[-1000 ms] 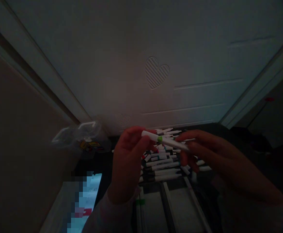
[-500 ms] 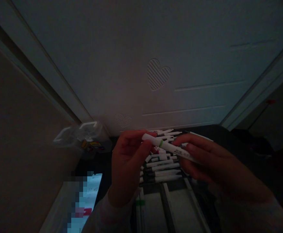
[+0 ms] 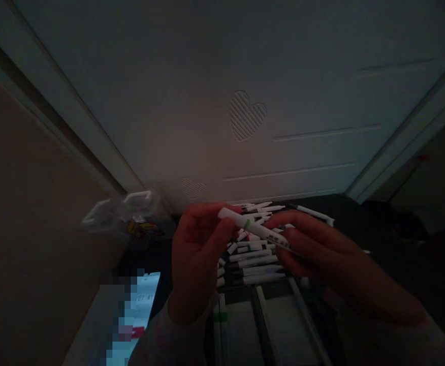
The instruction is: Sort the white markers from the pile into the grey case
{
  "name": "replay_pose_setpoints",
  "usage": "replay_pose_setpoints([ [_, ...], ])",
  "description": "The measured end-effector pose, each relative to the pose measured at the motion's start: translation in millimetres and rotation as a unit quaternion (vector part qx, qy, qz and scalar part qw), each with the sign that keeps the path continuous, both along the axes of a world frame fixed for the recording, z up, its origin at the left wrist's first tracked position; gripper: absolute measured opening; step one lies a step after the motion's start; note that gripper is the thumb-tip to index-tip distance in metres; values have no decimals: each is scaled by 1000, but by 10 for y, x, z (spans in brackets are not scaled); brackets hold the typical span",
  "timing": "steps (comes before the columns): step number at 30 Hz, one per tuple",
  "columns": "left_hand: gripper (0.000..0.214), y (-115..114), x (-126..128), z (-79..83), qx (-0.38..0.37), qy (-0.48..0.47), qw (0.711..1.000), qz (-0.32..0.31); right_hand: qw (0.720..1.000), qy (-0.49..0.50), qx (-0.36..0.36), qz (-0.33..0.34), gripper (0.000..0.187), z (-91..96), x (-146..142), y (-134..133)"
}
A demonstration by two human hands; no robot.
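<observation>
A white marker (image 3: 264,232) with a green ring is held slantwise between both hands. My left hand (image 3: 199,249) pinches its capped left end between thumb and fingers. Around the printed barrel at the other end, my right hand (image 3: 314,244) has its fingers closed. Behind and below the hands, several white markers and loose caps (image 3: 255,262) lie in rows on a dark surface. Nearest to me is a tray with pale compartments (image 3: 241,325), with a marker with a green band (image 3: 220,317) along its left side. Dim light blurs the fine detail.
Clear plastic containers (image 3: 142,208) stand at the back left against a white door (image 3: 169,101) with embossed hearts. A lit phone screen (image 3: 142,300), partly pixelated, lies at the left. One white marker (image 3: 312,212) lies apart at the back right.
Both hands and the marker have shifted slightly to the left. The marker at the back right is now more exposed. The grip on the held marker looks the same.
</observation>
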State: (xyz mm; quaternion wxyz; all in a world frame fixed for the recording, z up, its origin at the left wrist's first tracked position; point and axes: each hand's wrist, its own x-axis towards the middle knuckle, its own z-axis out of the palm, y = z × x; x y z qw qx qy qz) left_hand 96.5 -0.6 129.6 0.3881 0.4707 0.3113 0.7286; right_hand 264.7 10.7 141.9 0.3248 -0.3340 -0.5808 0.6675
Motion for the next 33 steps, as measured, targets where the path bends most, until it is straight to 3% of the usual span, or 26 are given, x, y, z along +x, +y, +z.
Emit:
replay_pose_setpoints([
  [12, 23, 10, 10, -16, 7, -16, 999, -47, 996, 67, -51, 33, 26, 19, -32, -8],
  [20, 24, 6, 16, -5, -42, -31, 997, -64, 989, 95, -99, 50, 25, 6, -48, -7],
  [33, 22, 12, 75, -31, -113, -47, 985, -125, 989, 116, -75, 45, 31, -16, -98, 15],
])
